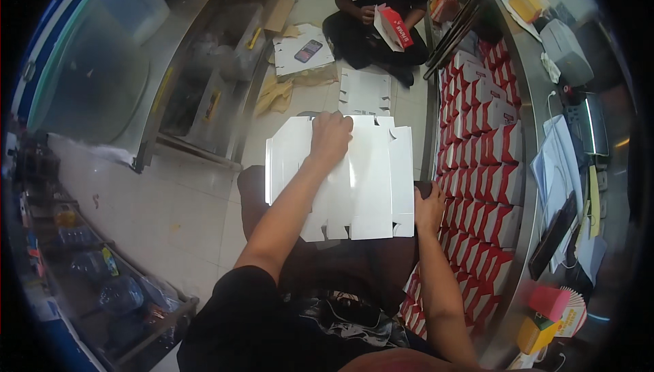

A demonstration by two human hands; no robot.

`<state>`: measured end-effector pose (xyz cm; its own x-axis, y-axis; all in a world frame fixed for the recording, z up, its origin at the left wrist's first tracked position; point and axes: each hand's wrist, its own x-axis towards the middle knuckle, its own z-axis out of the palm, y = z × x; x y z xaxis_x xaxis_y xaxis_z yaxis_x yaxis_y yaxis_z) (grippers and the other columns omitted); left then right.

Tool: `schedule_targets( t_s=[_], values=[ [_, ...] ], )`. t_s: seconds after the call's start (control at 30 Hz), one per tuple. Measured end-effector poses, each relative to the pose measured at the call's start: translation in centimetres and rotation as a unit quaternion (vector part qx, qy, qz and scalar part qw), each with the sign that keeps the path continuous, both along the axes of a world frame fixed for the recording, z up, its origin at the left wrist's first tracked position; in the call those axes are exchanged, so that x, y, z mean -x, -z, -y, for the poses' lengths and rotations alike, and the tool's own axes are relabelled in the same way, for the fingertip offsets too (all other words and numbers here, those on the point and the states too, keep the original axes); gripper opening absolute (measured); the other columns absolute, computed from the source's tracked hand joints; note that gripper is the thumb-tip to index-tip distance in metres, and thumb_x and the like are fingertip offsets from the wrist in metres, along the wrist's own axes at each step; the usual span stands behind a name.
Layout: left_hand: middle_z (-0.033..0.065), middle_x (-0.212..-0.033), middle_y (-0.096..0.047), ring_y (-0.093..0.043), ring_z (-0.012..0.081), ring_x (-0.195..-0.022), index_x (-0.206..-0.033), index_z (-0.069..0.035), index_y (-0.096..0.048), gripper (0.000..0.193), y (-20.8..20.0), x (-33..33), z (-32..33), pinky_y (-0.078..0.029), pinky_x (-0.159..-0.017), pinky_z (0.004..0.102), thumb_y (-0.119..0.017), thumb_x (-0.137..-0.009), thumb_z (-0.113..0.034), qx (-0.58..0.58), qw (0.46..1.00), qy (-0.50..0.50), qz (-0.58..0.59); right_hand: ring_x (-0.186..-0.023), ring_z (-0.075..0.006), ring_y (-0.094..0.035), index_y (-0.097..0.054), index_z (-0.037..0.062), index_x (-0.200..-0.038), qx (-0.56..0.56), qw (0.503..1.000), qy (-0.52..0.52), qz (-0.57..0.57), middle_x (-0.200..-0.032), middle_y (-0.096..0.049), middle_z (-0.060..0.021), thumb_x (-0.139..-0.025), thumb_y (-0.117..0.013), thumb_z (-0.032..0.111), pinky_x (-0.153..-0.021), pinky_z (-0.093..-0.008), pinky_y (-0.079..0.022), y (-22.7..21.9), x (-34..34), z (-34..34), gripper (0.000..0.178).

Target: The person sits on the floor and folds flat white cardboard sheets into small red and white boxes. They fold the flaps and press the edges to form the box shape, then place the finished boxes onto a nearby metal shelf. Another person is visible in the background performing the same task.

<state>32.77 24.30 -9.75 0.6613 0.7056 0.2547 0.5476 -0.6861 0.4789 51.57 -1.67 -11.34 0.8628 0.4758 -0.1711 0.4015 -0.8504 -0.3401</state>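
A flat white cardboard box blank [371, 181] with crease lines and slotted flaps lies across my lap. My left hand [332, 139] reaches over it, its fingers curled at the far edge and closed on the card. Beside the blank's right edge, my right hand [429, 210] rests by my dark-clothed knee, fingers apart, with nothing visible in it. Another white blank [364, 91] lies on the floor just beyond.
A seated person in black holds a red and white box [394, 28] ahead. A phone [308, 50] lies on white card. Folded red and white boxes [477, 174] stand in rows along the right. Steel shelving [194, 79] and a rack with plastic bottles [121, 295] flank the left.
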Motion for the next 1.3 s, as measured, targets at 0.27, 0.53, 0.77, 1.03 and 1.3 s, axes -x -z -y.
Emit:
schedule_targets(
  t_s=[0.27, 0.53, 0.77, 1.03, 1.3],
  values=[
    [0.0131, -0.092, -0.067, -0.058, 0.0352, -0.095, -0.089, -0.005, -0.066, 0.017, -0.4, 1.2, -1.0, -0.048, -0.089, 0.0449, -0.080, -0.079, -0.009, 0.028, 0.992, 0.033, 0.118, -0.135, -0.0447, -0.053, -0.051, 0.0117, -0.151, 0.012, 1.000, 0.023, 0.009, -0.150, -0.050, -0.0257, -0.094, -0.070, 0.047, -0.112, -0.0530, -0.046, -0.5, 1.1, 0.5, 0.070],
    [0.0164, -0.091, -0.070, -0.065, 0.0354, -0.092, -0.099, -0.001, -0.069, 0.027, -1.6, 4.2, -1.5, -0.052, -0.083, 0.0428, -0.082, -0.077, -0.010, 0.141, 0.987, 0.060, 0.050, -0.136, -0.0438, -0.052, -0.053, 0.0080, -0.148, -0.010, 1.000, -0.006, -0.003, -0.145, -0.055, -0.0244, -0.094, -0.071, 0.046, -0.112, -0.0506, -0.046, -0.3, 0.9, 0.2, 0.069],
    [0.0163, -0.089, -0.073, -0.069, 0.0346, -0.085, -0.100, -0.003, -0.071, 0.017, -3.6, 5.2, -2.1, -0.054, -0.078, 0.0417, -0.076, -0.084, -0.004, 0.057, 0.994, 0.036, 0.087, -0.139, -0.0410, -0.050, -0.053, 0.0101, -0.149, 0.001, 1.000, 0.007, -0.006, -0.146, -0.055, -0.0233, -0.092, -0.072, 0.048, -0.115, -0.0503, -0.043, 0.1, 0.9, -0.3, 0.071],
    [0.0148, -0.094, -0.075, -0.073, 0.0290, -0.082, -0.100, -0.001, -0.071, 0.009, -7.6, 4.6, -1.0, -0.056, -0.075, 0.0369, -0.075, -0.092, -0.005, -0.013, 0.971, 0.013, 0.237, -0.138, -0.0385, -0.050, -0.055, 0.0099, -0.147, -0.034, 0.999, -0.007, 0.014, -0.144, -0.058, -0.0207, -0.090, -0.073, 0.044, -0.114, -0.0487, -0.044, 1.5, 0.4, 0.3, 0.069],
    [0.0125, -0.090, -0.074, -0.070, 0.0212, -0.077, -0.101, 0.001, -0.071, 0.016, -13.9, 8.8, 5.6, -0.055, -0.070, 0.0311, -0.078, -0.087, 0.004, -0.040, 0.954, 0.075, 0.288, -0.131, -0.0342, -0.058, -0.055, 0.0047, -0.145, -0.380, 0.866, 0.059, -0.321, -0.141, -0.062, -0.0171, -0.095, -0.070, 0.043, -0.110, -0.0462, -0.047, 5.3, -3.9, 3.9, 0.065]
  ],
)
